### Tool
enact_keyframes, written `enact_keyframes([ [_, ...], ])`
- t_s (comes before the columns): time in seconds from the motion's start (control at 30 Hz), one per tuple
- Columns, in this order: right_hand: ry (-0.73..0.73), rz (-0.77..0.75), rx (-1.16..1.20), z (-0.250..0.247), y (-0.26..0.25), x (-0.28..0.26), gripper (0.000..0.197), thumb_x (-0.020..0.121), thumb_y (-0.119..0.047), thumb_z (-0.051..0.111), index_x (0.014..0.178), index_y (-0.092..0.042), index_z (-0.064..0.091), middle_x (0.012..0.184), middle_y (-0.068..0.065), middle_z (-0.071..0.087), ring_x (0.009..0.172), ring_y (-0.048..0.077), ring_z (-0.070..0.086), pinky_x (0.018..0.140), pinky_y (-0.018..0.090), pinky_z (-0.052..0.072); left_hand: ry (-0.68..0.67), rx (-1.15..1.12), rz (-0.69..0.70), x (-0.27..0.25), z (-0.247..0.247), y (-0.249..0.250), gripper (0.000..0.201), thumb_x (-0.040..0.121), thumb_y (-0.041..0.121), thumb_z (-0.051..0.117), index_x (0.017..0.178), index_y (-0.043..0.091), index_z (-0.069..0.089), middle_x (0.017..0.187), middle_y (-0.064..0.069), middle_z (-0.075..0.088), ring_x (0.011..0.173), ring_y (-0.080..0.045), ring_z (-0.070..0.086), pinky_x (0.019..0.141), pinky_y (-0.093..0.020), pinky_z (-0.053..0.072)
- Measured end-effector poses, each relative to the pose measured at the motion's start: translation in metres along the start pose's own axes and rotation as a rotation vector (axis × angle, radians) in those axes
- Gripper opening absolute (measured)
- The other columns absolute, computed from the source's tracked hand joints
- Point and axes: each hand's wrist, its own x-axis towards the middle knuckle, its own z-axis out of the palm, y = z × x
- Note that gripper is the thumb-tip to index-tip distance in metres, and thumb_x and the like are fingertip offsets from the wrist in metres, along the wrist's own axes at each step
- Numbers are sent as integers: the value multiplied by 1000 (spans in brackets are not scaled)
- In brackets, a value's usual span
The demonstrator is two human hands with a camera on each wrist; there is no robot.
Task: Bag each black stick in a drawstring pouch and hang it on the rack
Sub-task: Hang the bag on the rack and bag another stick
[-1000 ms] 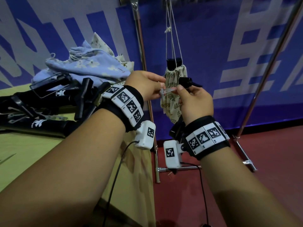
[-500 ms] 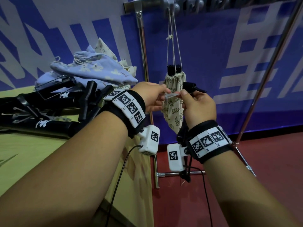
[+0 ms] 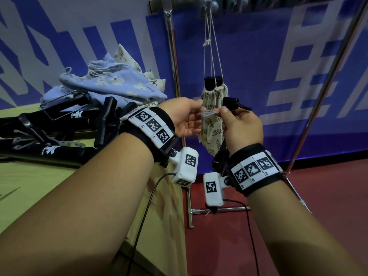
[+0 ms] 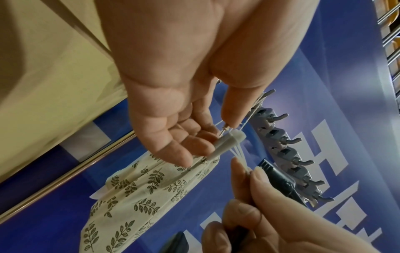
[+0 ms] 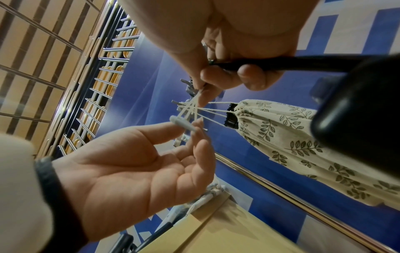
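Head view: left hand (image 3: 184,118) pinching white plastic tag (image 3: 209,114); right hand (image 3: 242,128) gripping black stick (image 3: 235,103), pinching tag's strands, before leaf-print drawstring pouch (image 3: 213,124) hanging on rack (image 3: 199,2). Open floor rightward. Wrist views: same pinches. Rack bar risen into frame since earlier.

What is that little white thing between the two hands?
A small white plastic tag with thin strands. The left hand pinches its bar, the right hand pinches the strands. The left wrist view shows it best, with the leaf-print pouch behind.

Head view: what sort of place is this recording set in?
Probably a sports hall set up for recording: a blue-and-white printed banner walls off the space, the floor is dark red sports flooring, and a slatted wooden ceiling shows overhead.
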Motion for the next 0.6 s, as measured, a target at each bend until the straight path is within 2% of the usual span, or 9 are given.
enact_keyframes([
  [0.07,-2,7,-2,0,0,0,16,100,-29,74,106,-15,80,87,-2,81,79,9,77,71,25,62,-3,-4,17,2,0,-1,22,105,28,56,89,17,66,64,4,62,65,-11,59,69,-28,55],
  [0.13,-6,5,-18,-1,-1,-1,17,100,-29,74,107,-15,80,86,-3,79,75,7,75,66,19,58,6,-21,37,2,0,-2,14,104,22,56,96,15,65,66,2,61,68,-12,57,68,-28,55],
  [0.27,-17,4,-21,-2,-1,-1,19,100,-30,73,109,-15,80,90,-1,80,79,9,77,64,16,57,7,-6,60,6,-1,-3,12,105,21,56,99,15,64,65,4,61,65,-10,57,65,-27,55],
  [0.33,-25,-1,-18,-2,-1,-1,18,99,-30,75,109,-15,79,90,-3,81,79,7,76,67,18,59,30,33,69,9,1,-4,13,105,21,54,98,16,64,67,4,61,65,-10,57,65,-27,53],
  [0.43,-38,-23,-8,-2,1,0,16,96,-31,78,107,-19,79,89,-5,80,77,8,76,71,29,61,79,47,51,17,-1,-7,20,107,23,45,100,13,61,77,-1,65,68,-14,62,67,-32,54],
  [0.53,-40,-28,31,-2,0,1,18,91,-33,82,103,-21,79,85,-4,78,73,11,71,73,36,59,43,73,-52,22,-8,-11,30,107,18,37,112,5,63,83,-10,74,81,-25,71,77,-40,57],
  [0.6,-36,-5,94,-2,-3,4,21,88,-30,86,105,-21,77,84,-4,76,72,10,69,70,36,57,19,218,-121,21,-5,-15,32,106,17,36,117,4,64,95,-14,76,97,-28,74,94,-44,55],
])
